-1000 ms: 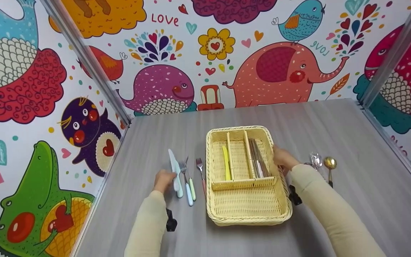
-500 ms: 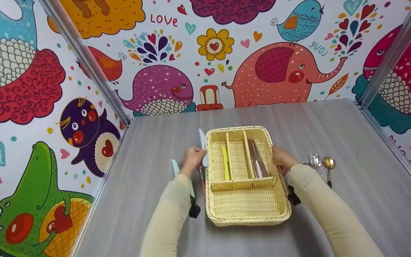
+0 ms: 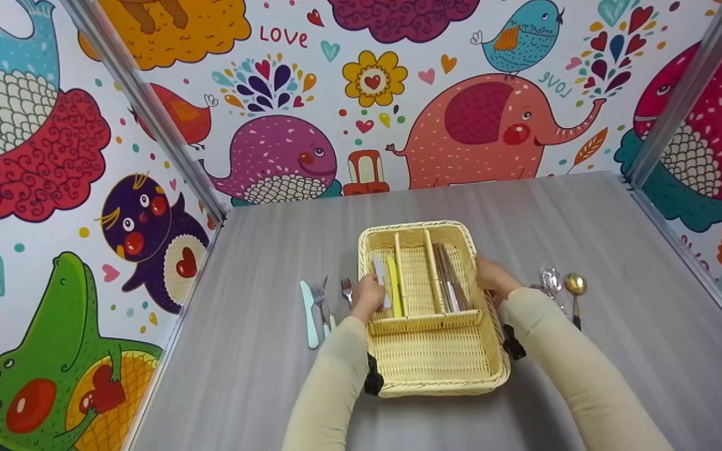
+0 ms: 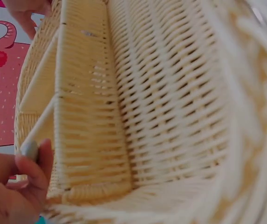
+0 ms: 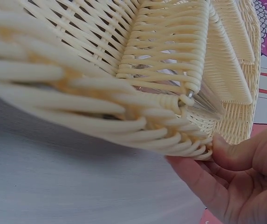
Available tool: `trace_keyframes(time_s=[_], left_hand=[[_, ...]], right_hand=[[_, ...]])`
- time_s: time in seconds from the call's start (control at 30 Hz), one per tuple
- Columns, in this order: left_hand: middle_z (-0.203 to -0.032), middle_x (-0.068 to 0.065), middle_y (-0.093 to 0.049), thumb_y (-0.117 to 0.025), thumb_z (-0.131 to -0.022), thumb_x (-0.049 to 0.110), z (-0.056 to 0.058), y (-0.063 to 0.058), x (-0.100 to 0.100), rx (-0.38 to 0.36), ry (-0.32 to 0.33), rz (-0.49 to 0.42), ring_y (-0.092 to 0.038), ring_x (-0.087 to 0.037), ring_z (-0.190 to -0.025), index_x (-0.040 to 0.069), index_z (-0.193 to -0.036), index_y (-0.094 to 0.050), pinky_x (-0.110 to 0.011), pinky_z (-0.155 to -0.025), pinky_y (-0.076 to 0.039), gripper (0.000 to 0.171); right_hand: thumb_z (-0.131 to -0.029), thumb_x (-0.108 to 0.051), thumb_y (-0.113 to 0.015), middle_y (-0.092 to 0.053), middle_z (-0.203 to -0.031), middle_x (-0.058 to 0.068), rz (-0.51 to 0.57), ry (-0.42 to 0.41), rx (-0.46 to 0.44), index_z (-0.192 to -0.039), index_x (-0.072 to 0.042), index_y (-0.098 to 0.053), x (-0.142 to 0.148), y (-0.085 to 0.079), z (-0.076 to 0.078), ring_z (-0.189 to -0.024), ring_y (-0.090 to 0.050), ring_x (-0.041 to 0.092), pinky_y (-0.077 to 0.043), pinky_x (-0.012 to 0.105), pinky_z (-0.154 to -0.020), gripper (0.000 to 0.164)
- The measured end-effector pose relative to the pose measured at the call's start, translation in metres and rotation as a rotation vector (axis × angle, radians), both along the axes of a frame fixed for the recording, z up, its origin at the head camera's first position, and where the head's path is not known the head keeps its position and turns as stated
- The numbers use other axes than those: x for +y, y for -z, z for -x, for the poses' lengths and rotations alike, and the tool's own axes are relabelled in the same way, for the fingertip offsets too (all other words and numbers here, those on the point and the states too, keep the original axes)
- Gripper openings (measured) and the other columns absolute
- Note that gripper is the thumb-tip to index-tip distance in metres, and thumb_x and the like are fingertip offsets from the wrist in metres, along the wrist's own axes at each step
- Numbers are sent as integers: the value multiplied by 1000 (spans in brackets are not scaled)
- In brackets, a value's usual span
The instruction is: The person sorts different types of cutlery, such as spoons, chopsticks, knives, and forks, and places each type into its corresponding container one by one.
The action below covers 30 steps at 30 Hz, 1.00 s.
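Note:
My left hand (image 3: pixel 368 295) pinches a pale blue table knife (image 3: pixel 380 282) in the left compartment of a woven cutlery basket (image 3: pixel 439 388). The pinched handle end (image 4: pixel 30 150) shows between thumb and fingers in the left wrist view. Beside it in that compartment lies a yellow knife (image 3: pixel 393 285). My right hand (image 3: pixel 492 275) grips the basket's right rim; in the right wrist view the thumb is on top and the fingers (image 5: pixel 201 182) are below. Slim metallic utensils (image 3: pixel 452 275) lie in the right compartment, their kind unclear.
Left of the basket lie a mint knife (image 3: pixel 308 316), a fork (image 3: pixel 319 299), a thin utensil partly behind the sleeve, and another fork (image 3: pixel 347 289). A gold spoon (image 3: pixel 576 285) and shiny, clear-looking utensils (image 3: pixel 549 279) lie to the right. Printed panels enclose the table (image 3: pixel 261 244).
My left hand has picked up the pale blue knife from the table, carried it right and brought it over the rim into the left compartment. The right hand keeps its grip on the basket.

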State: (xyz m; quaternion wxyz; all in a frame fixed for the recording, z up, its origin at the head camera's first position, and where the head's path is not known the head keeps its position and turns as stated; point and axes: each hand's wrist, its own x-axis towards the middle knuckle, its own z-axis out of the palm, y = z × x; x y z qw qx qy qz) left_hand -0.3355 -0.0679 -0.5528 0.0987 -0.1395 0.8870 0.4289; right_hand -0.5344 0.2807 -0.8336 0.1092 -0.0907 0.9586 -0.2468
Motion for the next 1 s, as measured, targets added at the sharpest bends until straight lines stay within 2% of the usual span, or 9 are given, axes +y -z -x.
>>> trace_keyframes(time_s=[0.07, 0.17, 0.27, 0.37, 0.53, 0.67, 0.77, 0.87, 1.0], left_hand=[[-119, -11, -58, -48, -88, 4, -9, -12, 5, -25, 18, 73, -51, -12, -52, 7, -129, -50, -23, -45, -44, 42], [-124, -16, -55, -47, -87, -1, -20, -23, 7, 7, 60, 29, -39, -5, -42, 2, -130, -48, -19, -41, -41, 43], [-116, -19, -58, -46, -83, -6, -14, -6, 6, 48, 84, -30, -41, -7, -42, -3, -121, -55, -22, -41, -45, 39], [-115, -16, -59, -46, -83, -9, -6, 5, 7, 0, 75, -22, -56, -19, -54, -2, -117, -58, -28, -46, -50, 37], [-121, -18, -57, -45, -84, -13, -18, -13, 14, -30, 110, 82, -62, -22, -76, -4, -120, -57, -26, -48, -50, 39], [-92, -14, -64, -46, -80, -16, -26, -14, 14, 52, 198, 214, -54, -17, -67, -5, -95, -63, -24, -50, -45, 25], [-67, -7, -51, -43, -82, -15, -27, -13, 14, 56, 261, 265, -41, -15, -57, 0, -74, -55, -25, -50, -37, 21], [-62, -3, -38, -41, -85, -13, -30, -13, 14, 43, 292, 278, -34, -15, -55, 6, -68, -47, -26, -50, -32, 26], [-68, -7, -49, -42, -86, -6, -32, -13, 15, 52, 303, 303, -41, -18, -59, 5, -72, -53, -30, -55, -40, 21]], right_hand=[[-71, 6, -56, -57, -102, 27, 19, 3, -5, -145, 1, -8, -9, -29, -20, -64, -49, 27, -42, 33, -51, 89], [-74, 7, -53, -55, -102, 30, 42, 2, -18, -143, 6, -8, -26, -81, -54, -65, -48, 28, -43, 34, -52, 83], [-77, 7, -51, -52, -110, 32, 44, 5, -52, -143, 7, -4, -38, -122, -80, -64, -48, 27, -43, 34, -52, 80], [-77, 8, -49, -48, -115, 36, 56, 6, -55, -142, 10, -7, -44, -142, -93, -65, -48, 29, -43, 32, -49, 77], [-81, 6, -48, -47, -115, 39, 73, -12, -50, -145, 2, -2, -41, -141, -94, -79, -52, 36, -51, 39, -56, 78], [-81, 4, -49, -50, -114, 36, 53, -27, -17, -144, 4, -3, -37, -131, -88, -77, -51, 34, -49, 39, -63, 78], [-79, 5, -48, -54, -103, 34, 53, -19, -11, -143, 5, -7, -34, -125, -84, -67, -49, 29, -44, 34, -56, 76], [-79, 5, -47, -52, -101, 35, 64, -4, -43, -143, 6, -7, -31, -118, -80, -64, -46, 28, -42, 32, -50, 76], [-82, 3, -47, -50, -109, 35, 65, 0, -80, -144, 5, 1, -30, -112, -76, -68, -48, 30, -45, 35, -52, 78]])
